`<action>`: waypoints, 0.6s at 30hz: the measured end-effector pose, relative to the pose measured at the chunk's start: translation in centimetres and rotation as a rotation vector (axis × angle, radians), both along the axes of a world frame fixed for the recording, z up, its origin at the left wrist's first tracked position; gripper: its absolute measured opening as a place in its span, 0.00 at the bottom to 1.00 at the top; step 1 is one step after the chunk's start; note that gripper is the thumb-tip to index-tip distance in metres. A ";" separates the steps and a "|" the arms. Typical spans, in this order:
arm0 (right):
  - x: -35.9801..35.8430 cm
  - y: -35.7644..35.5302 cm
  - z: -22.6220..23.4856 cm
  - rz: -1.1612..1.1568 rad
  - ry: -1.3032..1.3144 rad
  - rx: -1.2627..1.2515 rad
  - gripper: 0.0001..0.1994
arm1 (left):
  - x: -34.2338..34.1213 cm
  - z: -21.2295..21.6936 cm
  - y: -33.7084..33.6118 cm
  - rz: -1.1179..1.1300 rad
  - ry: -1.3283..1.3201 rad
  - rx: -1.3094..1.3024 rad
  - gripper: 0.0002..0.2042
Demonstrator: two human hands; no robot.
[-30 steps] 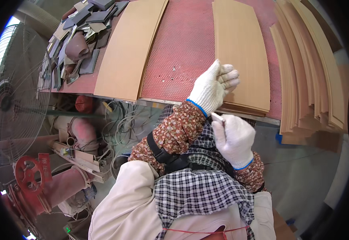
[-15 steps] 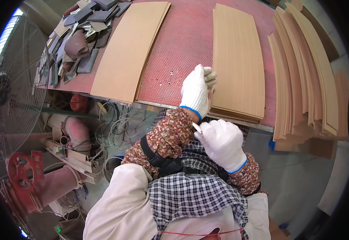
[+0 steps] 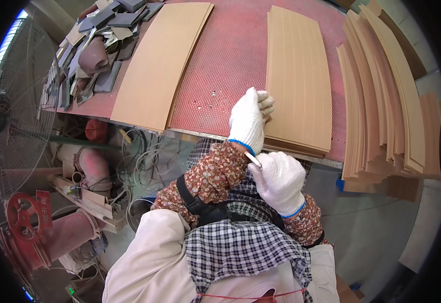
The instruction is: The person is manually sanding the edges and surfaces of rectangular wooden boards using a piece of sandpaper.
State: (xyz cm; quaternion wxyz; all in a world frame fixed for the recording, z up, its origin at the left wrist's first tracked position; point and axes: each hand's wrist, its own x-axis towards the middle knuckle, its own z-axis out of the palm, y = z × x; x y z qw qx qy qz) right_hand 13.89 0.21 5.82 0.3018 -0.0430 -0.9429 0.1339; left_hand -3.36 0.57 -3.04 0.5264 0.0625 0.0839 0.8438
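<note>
White knitted gloves with blue cuffs cover both hands. My left hand [image 3: 250, 116] is at the table's near edge, beside the left side of a stack of thin wood-coloured boards [image 3: 298, 81]. Its fingers are curled together, and the palm side is hidden, so anything inside does not show. Lower and to the right, my right hand [image 3: 281, 182] is closed around a short, pale stick-like piece [image 3: 252, 160]. One end of that piece pokes out between thumb and fingers, close to my left wrist. Its exact kind is unclear.
Another board stack [image 3: 162, 65] lies left on the red textured table [image 3: 220, 65]. A pile of grey blocks and scraps [image 3: 96, 55] fills the far left. Many boards lean in a stack [image 3: 382, 101] at right. A fan [image 3: 18, 106] and red valve wheel [image 3: 28, 214] stand left.
My left hand has dropped slightly toward me. My right hand has turned a little, and more of the pale piece shows beside my left wrist. The whole view has shifted slightly.
</note>
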 end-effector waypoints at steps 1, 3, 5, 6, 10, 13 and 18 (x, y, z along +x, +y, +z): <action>0.0 0.0 0.2 0.000 -0.002 0.000 0.13 | 0.2 0.2 0.1 0.042 0.007 -0.099 0.17; -0.1 0.0 0.6 -0.014 -0.041 -0.027 0.10 | 0.5 0.9 0.2 0.082 0.014 -0.197 0.17; -0.4 -0.4 1.2 -0.029 -0.051 -0.025 0.10 | 0.8 1.2 0.4 0.156 -0.031 -0.436 0.18; -0.6 -0.5 1.5 -0.044 -0.059 -0.023 0.10 | 0.7 0.7 0.4 0.156 -0.032 -0.436 0.18; -1.1 -0.7 2.0 -0.044 -0.071 -0.026 0.09 | -1.1 -4.1 1.4 -0.150 -0.133 0.233 0.18; -0.5 -0.5 1.4 -0.049 -0.096 -0.028 0.09 | -0.9 -3.8 1.5 -0.048 -0.022 0.125 0.17; 0.4 -0.9 0.6 -0.077 -0.137 -0.043 0.08 | -0.8 -4.4 1.4 -0.156 -0.123 0.320 0.15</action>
